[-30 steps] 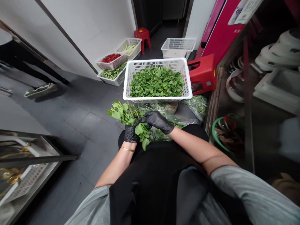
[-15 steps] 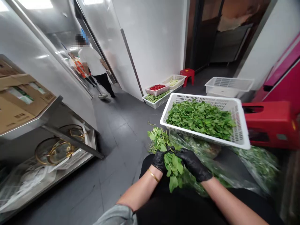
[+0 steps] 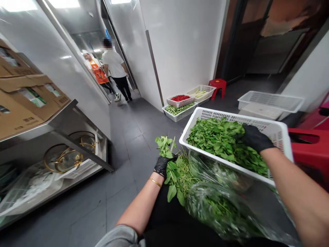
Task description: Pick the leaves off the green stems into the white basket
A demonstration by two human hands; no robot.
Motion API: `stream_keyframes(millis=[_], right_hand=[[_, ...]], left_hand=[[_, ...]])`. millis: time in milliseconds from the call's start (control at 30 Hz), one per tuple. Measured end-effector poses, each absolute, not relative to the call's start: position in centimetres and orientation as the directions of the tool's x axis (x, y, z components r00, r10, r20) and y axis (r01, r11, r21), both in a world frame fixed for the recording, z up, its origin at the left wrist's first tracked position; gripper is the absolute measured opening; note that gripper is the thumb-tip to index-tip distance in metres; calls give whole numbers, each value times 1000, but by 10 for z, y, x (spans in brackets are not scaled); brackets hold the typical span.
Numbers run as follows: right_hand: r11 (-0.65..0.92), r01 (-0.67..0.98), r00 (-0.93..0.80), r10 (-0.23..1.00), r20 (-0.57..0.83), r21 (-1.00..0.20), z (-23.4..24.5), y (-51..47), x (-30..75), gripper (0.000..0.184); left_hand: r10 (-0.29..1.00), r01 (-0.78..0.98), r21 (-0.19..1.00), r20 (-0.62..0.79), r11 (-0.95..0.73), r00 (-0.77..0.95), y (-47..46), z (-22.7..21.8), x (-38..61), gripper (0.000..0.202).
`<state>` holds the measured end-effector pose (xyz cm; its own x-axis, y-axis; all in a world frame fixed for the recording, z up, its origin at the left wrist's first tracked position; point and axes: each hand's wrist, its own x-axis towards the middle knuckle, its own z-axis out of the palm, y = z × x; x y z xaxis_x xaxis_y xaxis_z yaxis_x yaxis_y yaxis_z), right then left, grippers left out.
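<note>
My left hand (image 3: 162,166), in a black glove with a gold bangle at the wrist, grips a bunch of leafy green stems (image 3: 174,180). My right hand (image 3: 255,138), also black-gloved, lies on the picked green leaves (image 3: 216,140) in a white plastic mesh basket (image 3: 205,115), its fingers hidden among them. Below the basket's near edge sits a clear plastic bag (image 3: 218,202) holding more greens.
Low baskets of red chillies (image 3: 179,98), green beans (image 3: 179,111) and pale stalks (image 3: 200,92) line the wall. A white basket (image 3: 269,101) and red stools (image 3: 217,85) stand nearby. A steel shelf (image 3: 77,137) is at left. Two co-workers (image 3: 114,65) stand far down the corridor.
My right hand has let go of the bunch and moved right onto the leaves in the basket. My view has swung left, and the bunch stays in my left hand.
</note>
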<state>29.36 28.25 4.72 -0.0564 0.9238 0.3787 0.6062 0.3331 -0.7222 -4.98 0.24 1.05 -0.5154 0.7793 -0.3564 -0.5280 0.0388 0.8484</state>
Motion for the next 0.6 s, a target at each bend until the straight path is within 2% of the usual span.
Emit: stream_keyframes(millis=[67,100,167,200,233,367,500,600], right_hand=[[312,552,-51,938,342,-773,57,277,288,20],[299,515,14,934,357,-803,62,265,282,17],[293,382,56,939,339,-876,67,227,262,20],[295,332,-17,952,307,-896,66,203,248,21],[242,186,-193,959,206,-952,64,178,231,21],[96,118,-502,864,24,-988,39,90,164,27],[12,-23,-503,864,22,-1000,28,60,156,42],[-53,-16,-450,892,-40,-998,33,58,177,47]], left_hand=[[809,-543,837,-362,65,-462,-2,16,-51,43],[832,-560,823,-372,92,-410,-5,19,-51,43],[855,-603,783,-409,150,-318,-9,26,-48,42],[865,-618,767,-417,170,-279,-10,29,-44,40],[877,-619,760,-419,197,-234,-11,30,-39,39],[918,-583,784,-365,213,-156,-18,29,-7,39],[912,-583,770,-394,258,-116,-35,28,8,45],[897,-610,726,-438,317,-56,-48,28,7,47]])
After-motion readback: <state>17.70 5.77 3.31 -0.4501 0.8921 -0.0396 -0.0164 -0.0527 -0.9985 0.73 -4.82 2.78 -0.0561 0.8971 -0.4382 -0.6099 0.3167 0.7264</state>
